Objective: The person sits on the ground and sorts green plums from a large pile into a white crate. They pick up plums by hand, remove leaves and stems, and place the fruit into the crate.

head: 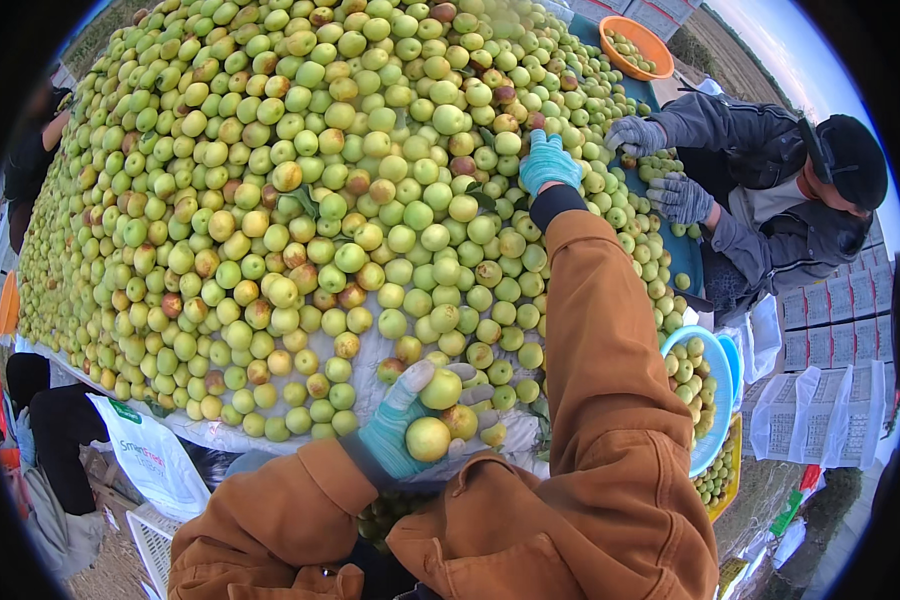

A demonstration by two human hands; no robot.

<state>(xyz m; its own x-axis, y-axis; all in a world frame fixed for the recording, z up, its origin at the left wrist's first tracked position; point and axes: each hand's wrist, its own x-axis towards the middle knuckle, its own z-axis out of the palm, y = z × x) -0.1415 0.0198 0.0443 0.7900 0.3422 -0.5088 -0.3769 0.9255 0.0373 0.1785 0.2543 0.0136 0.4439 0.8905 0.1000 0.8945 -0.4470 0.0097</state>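
Observation:
A broad heap of green and yellow fruit, like jujubes or small apples (255, 225), some with brown-red patches, covers a pale sheet in front of me. My left hand (405, 420), in a teal glove with grey fingertips, is palm up at the near edge and cradles several of these fruits (427, 439). My right hand (549, 161), in a teal glove, reaches far across the heap, back of the hand up. Its fingertips touch the fruit beside a reddish one (535, 120); whether they grip any is hidden.
On the right a co-worker in grey gloves (679, 199) handles fruit. A light blue basket (701, 334) of fruit stands near my right arm, above a yellow crate (733, 457). An orange basin (607, 26) lies at the far right. A white printed bag (150, 457) and white crate (150, 536) are at left.

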